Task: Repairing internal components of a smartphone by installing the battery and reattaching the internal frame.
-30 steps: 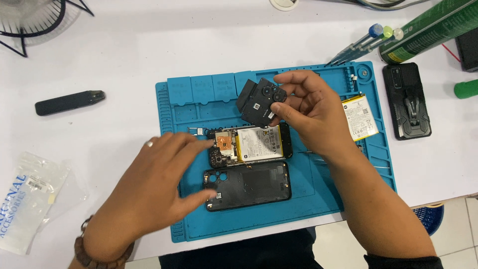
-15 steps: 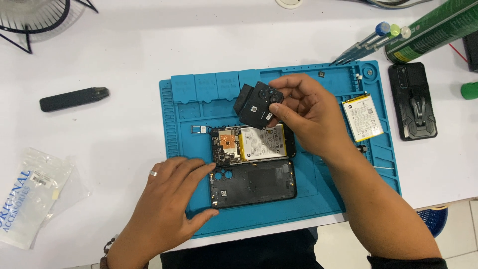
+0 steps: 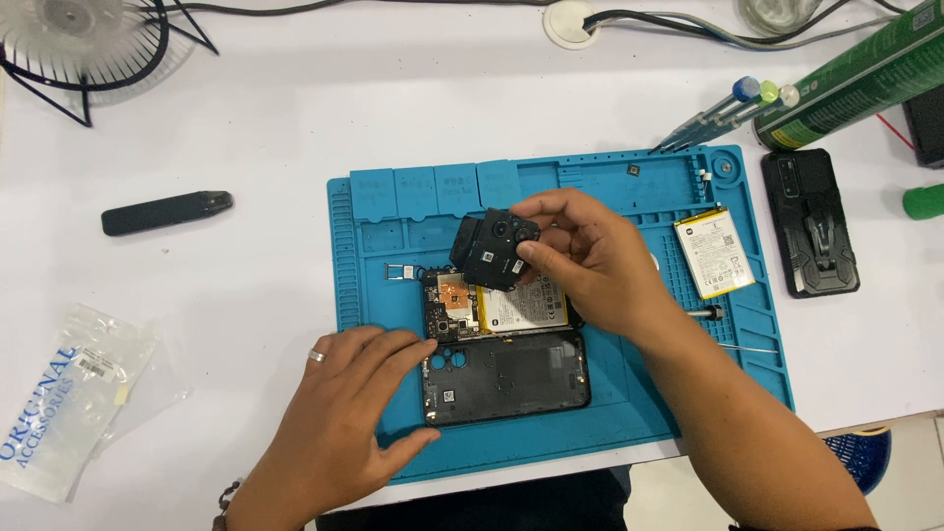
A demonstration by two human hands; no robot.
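Left hand [image 3: 339, 423] drawn back since a second ago, off the opened phone [image 3: 497, 305] and down to the left end of the black back cover [image 3: 506, 379], fingers spread, tips touching that cover's edge near the camera cutouts. Right hand [image 3: 590, 261] hardly moved, thumb and fingers pinching the small black camera cover piece [image 3: 492, 251], held tilted just above the phone's top end. Phone bare now, likely freed for the next part. All on the blue mat [image 3: 629, 433]; loose battery [image 3: 715, 252] well right of the phone.

Fan [image 3: 74, 34], black pen-like device [image 3: 165, 211], screwdrivers [image 3: 718, 113]
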